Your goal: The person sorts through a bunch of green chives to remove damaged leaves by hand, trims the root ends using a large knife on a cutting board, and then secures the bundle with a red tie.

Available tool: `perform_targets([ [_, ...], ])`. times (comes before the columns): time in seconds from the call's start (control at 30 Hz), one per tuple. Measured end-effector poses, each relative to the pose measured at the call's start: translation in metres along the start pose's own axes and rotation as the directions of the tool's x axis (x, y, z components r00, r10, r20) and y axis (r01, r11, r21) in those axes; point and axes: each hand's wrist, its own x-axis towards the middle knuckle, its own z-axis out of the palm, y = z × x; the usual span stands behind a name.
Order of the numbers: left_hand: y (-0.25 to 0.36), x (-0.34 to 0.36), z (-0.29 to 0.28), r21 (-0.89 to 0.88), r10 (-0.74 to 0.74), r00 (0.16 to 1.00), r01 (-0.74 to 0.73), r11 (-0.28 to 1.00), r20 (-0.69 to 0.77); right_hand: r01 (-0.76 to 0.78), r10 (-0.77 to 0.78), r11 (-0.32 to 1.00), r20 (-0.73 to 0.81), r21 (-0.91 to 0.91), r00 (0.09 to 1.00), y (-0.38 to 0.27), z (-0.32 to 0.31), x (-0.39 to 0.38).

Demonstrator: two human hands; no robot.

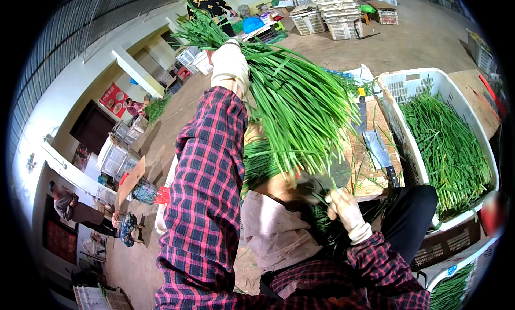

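My left hand, in a pale glove, is raised and wrapped round a big bunch of garlic chives. The leafy tips stick out past the hand, and the pale cut ends fan toward the lower right. Below those ends, my gloved right hand is closed in a pinch on thin chive stalks. More chives lie under the raised bunch, partly hidden by it. A wide-bladed knife with a dark handle rests on the wooden board, among cut bits.
At my right, a white plastic crate holds many chives; another crate with chives stands below it. Stacked crates stand at the back. One person is at the far end, another at the left.
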Motion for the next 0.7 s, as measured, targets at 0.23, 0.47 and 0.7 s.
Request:
perform_targets([
  [0.23,-0.014,0.024,0.04,-0.92,-0.43,0.882,0.314,0.234,0.192,0.078,-0.246,0.268,0.01,-0.96,0.969,-0.049,0.023,-0.039],
  [0.47,0.005,0.033,0.049,-0.922,-0.416,0.875,0.344,0.178,0.246,0.232,-0.701,0.33,-0.073,-0.915,0.709,-0.107,0.048,0.04],
  [0.7,0.007,0.043,0.018,-0.775,-0.367,0.876,0.459,0.433,0.314,-0.023,-0.266,-0.16,0.021,-0.987,0.964,-0.042,-0.03,-0.016],
])
